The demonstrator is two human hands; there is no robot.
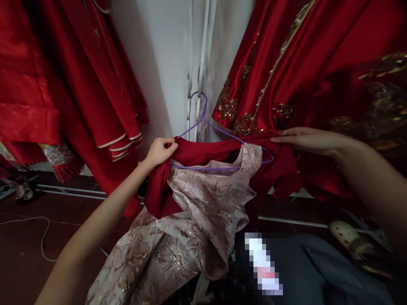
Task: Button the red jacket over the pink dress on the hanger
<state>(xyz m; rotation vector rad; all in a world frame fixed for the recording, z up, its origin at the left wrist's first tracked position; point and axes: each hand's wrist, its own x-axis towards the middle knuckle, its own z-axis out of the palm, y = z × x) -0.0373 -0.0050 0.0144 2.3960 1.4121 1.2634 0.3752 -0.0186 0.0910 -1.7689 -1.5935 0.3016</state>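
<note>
A purple wire hanger point(202, 117) hangs by its hook on a white metal upright point(199, 80). On it is a pale pink dress with a metallic floral pattern point(206, 199); one strap sits over the hanger's right arm. A red garment point(203, 148) spreads out behind the dress and hanger. My left hand point(161, 151) is closed on the red garment's edge, near the hanger's left end. Out to the right, my right hand point(303, 140) pinches the same red cloth between thumb and outstretched fingers. The dress's lower part drapes toward me at bottom left.
Red garments with cream trim point(104, 101) hang at left. A red gown with gold beading point(286, 72) hangs at right. Below are a pale clog with holes point(345, 233), a cable point(46, 228) on the dark floor, and a pixelated bright patch.
</note>
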